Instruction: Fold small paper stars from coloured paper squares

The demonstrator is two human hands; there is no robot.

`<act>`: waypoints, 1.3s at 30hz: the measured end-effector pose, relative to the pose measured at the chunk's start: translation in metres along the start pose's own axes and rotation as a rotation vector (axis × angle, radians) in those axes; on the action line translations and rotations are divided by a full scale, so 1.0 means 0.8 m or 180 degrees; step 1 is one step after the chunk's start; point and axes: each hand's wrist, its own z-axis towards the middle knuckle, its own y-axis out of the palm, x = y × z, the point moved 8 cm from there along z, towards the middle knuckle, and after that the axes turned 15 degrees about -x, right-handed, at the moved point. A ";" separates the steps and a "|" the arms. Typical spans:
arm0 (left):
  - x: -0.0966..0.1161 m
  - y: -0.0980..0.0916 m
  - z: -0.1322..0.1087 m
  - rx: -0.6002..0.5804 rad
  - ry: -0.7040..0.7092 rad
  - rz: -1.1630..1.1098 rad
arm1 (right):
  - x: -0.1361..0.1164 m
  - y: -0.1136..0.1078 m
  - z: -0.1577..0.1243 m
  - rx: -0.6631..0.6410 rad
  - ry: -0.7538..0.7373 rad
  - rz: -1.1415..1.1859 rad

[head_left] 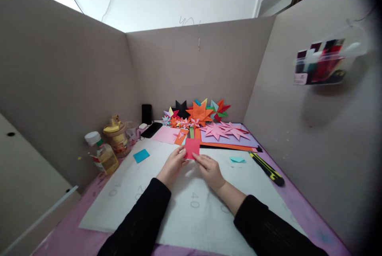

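Note:
A small red sheet of paper (192, 148) is held up over the white mat (179, 224). My left hand (175, 161) pinches its left edge, thumb on the near face. My right hand (209, 169) grips its lower right corner, with the fingertips against the paper. On the mat to the left lies a blue paper square (141, 156). A folded light-turquoise paper piece (238, 160) rests to the right of my right hand.
Folded paper stars (199, 113) stand along the back panel, with pink stars (223, 130) on stacked sheets. A yellow-black utility knife (267, 169) lies at right. Leftward are a bottle (104, 156), a lidded cup (117, 138) and a phone (151, 129). Grey panels enclose three sides.

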 end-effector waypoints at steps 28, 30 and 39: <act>-0.018 -0.025 -0.008 -0.0202 -0.0009 0.0257 | 0.001 0.010 0.010 -0.0428 0.0037 -0.0242; -0.015 -0.028 -0.009 -0.0045 0.0147 0.0180 | 0.000 0.010 0.009 -0.0374 0.0036 -0.0541; -0.026 -0.020 -0.011 -0.0065 0.0018 -0.0217 | -0.017 0.006 0.008 -0.0167 -0.0289 -0.0881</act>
